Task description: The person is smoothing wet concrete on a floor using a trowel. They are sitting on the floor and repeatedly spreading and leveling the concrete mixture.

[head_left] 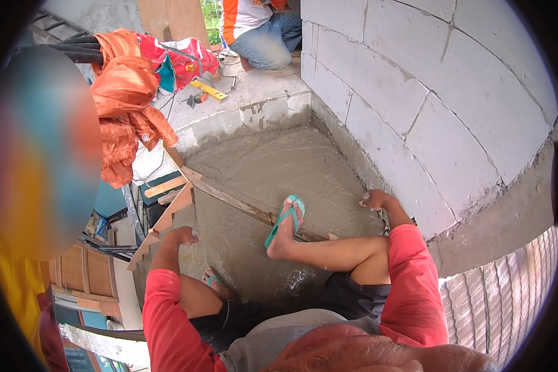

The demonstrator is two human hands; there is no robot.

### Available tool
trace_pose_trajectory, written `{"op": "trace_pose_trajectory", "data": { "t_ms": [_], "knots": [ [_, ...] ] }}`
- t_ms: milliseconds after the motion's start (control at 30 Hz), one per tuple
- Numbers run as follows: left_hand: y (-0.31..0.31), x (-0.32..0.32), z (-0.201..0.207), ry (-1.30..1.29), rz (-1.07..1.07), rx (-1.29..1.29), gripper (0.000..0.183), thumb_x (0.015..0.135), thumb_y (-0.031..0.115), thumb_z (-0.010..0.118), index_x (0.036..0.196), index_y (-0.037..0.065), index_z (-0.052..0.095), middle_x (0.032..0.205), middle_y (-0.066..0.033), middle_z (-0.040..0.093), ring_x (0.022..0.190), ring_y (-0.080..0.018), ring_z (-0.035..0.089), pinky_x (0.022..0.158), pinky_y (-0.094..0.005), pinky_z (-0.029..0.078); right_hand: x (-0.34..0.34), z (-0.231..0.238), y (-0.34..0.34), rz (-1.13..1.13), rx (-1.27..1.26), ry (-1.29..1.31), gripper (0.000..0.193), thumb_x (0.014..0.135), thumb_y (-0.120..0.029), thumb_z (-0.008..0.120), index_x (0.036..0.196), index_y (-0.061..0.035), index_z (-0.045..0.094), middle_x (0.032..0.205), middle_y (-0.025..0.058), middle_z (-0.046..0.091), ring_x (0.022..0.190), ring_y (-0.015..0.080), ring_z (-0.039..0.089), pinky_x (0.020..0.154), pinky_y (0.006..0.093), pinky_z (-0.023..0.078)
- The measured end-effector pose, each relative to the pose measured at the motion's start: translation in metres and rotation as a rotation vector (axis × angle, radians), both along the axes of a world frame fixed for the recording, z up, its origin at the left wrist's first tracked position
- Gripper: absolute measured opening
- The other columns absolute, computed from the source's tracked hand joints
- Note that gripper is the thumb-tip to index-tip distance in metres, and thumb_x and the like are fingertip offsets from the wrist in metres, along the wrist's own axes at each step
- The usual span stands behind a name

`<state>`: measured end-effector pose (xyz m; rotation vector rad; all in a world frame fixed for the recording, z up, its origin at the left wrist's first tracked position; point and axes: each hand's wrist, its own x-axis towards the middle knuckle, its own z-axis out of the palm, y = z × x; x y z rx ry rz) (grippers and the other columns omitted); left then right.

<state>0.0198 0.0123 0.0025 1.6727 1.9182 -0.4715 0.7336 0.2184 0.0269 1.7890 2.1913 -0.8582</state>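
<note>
My left hand [183, 236] hangs beside the wooden form edge, over the grey wet cement [270, 164]. Its fingers are curled and smeared with cement, and nothing shows in them. Over at the foot of the block wall [415, 105], my right hand [378, 199] is held with fingers somewhat apart and cement on the tips. No tool is visible in it. A wooden board [229, 197] runs across the cement. One foot in a green flip-flop [285, 220] is on or just over that board; my other foot [214, 282] is lower, on the left.
On the raised slab beyond lie a yellow spirit level [209, 90] and a red-black tape measure [196, 99]. Orange cloth [127, 93] and a red bag [183, 57] sit at left. A person kneels [265, 46] at the back. Corrugated sheeting [508, 294] is lower right.
</note>
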Motion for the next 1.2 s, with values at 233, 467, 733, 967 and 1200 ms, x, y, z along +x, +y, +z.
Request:
{"op": "trace_pose_trajectory", "data": {
  "t_ms": [233,467,733,967,1200],
  "knots": [
    [-0.004,-0.004,0.0,0.014,0.009,-0.033,0.072,0.078,0.058,0.065,0.109,-0.006,0.066,0.113,-0.0278,0.065,0.107,-0.041,0.062,0.093,-0.0448,0.048,-0.003,-0.003,-0.001,-0.046,0.01,0.043,0.064,0.084,-0.044,0.071,0.125,0.0036,0.059,0.092,0.0189,0.071,0.082,0.0255,0.069,0.077,0.038,0.052],
    [-0.002,0.009,0.002,-0.01,0.011,-0.023,0.072,0.079,0.058,0.064,0.112,-0.006,0.065,0.115,-0.0273,0.064,0.109,-0.0411,0.061,0.093,-0.0454,0.047,0.013,-0.016,0.007,-0.031,0.003,-0.032,0.061,0.086,-0.043,0.07,0.125,0.0028,0.059,0.092,0.0186,0.071,0.082,0.0255,0.069,0.077,0.0395,0.052],
    [-0.003,-0.014,-0.012,-0.027,-0.018,0.03,0.073,0.078,0.058,0.064,0.115,-0.005,0.064,0.118,-0.0264,0.064,0.11,-0.0413,0.061,0.094,-0.0462,0.047,0.0,0.002,0.002,-0.067,-0.054,0.04,0.056,0.089,-0.045,0.065,0.12,0.0005,0.062,0.087,0.0148,0.07,0.079,0.0237,0.068,0.074,0.0397,0.053],
    [0.005,-0.007,0.001,0.006,0.02,-0.053,0.076,0.079,0.06,0.063,0.121,-0.004,0.062,0.122,-0.0252,0.062,0.115,-0.0407,0.059,0.097,-0.0459,0.046,0.004,-0.003,0.007,-0.147,-0.05,0.12,0.055,0.093,-0.051,0.056,0.11,0.0017,0.064,0.087,0.0147,0.07,0.075,0.0239,0.068,0.07,0.0389,0.053],
    [-0.021,0.01,0.018,0.044,0.028,-0.016,0.076,0.08,0.06,0.062,0.121,-0.004,0.061,0.125,-0.0261,0.06,0.118,-0.0397,0.057,0.099,-0.0458,0.045,0.007,-0.04,0.024,-0.102,-0.107,0.094,0.059,0.096,-0.052,0.051,0.113,0.0027,0.063,0.093,0.015,0.07,0.076,0.0248,0.068,0.07,0.0396,0.055]
  ]
}}
